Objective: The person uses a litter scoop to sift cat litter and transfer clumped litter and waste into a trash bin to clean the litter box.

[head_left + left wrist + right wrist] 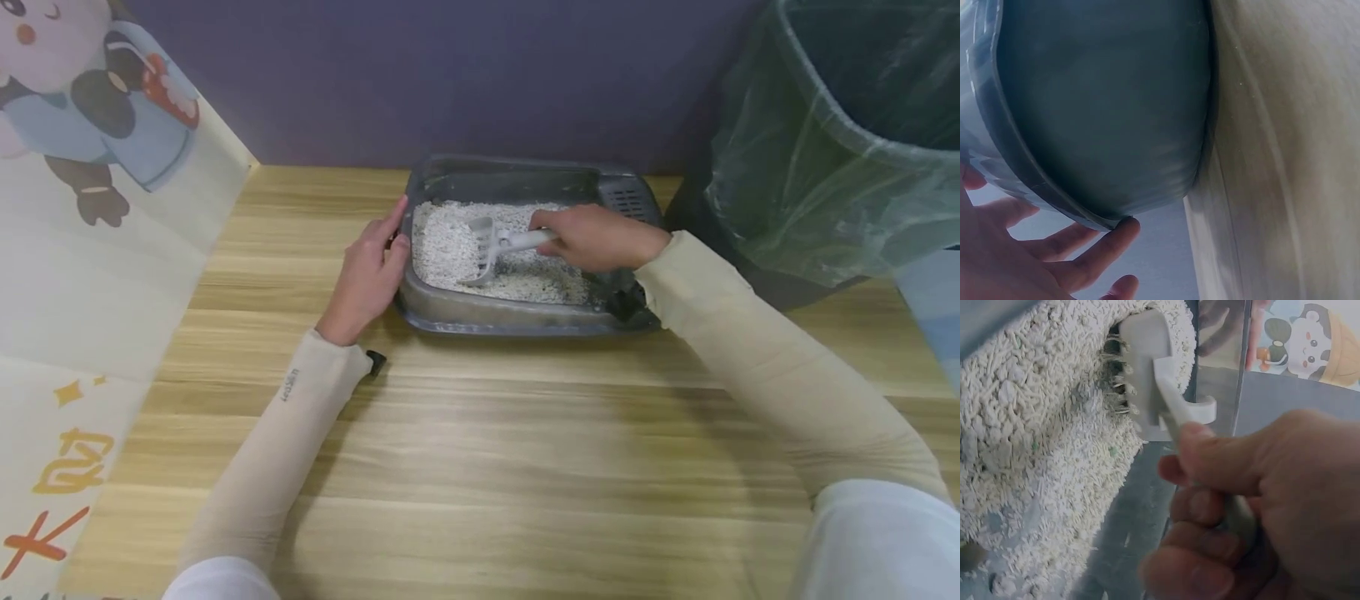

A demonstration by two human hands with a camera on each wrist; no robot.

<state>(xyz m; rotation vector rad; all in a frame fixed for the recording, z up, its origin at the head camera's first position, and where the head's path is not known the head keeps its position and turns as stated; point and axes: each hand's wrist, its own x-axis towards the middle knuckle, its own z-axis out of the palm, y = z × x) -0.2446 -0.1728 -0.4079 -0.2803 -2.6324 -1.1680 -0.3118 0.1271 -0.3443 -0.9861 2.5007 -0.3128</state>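
scooping looks begun but unfinished: the right hand point(600, 238) grips a light grey slotted plastic scoop point(499, 244), tines in white granular litter point(442, 246); the left hand point(367, 282), fingers extended, touches the dark grey plastic tray point(510, 317).

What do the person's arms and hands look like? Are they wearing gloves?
No gloves: the left hand and right hand are bare. Beige sleeves cover both forearms, with small dark lettering on the left one. White sleeves show higher up, and a small black piece juts out by each wrist.
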